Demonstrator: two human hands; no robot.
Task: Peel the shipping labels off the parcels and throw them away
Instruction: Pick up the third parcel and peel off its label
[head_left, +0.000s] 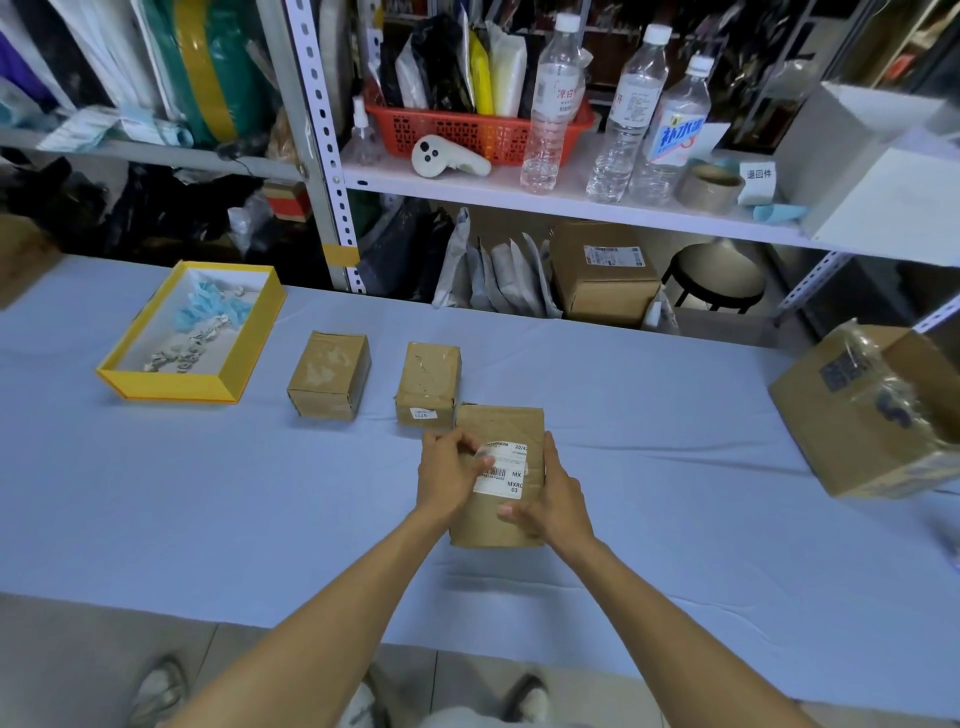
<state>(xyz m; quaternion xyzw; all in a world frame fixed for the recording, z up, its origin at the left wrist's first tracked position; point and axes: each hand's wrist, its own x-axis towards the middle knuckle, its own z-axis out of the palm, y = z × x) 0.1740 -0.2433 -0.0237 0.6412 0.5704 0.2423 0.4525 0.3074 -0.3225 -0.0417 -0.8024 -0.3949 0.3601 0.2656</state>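
Observation:
A brown cardboard parcel (506, 426) lies on the blue table in front of me, with a white shipping label (506, 475) on its top face. My left hand (447, 475) pinches the label's left edge, which curls up off the cardboard. On the parcel's right side, my right hand (550, 501) grips the box, thumb along its edge. Two more brown parcels stand just behind: one (328, 375) with a bare scuffed top, another (428, 384) with a small white sticker on its front face.
A yellow-rimmed tray (166, 384) holding crumpled white and blue paper scraps sits at the left. At the right table edge rests a large cardboard box (872, 415) with clear plastic wrap. Metal shelving (332, 156) with bottles, a red basket and more parcels stands behind the table.

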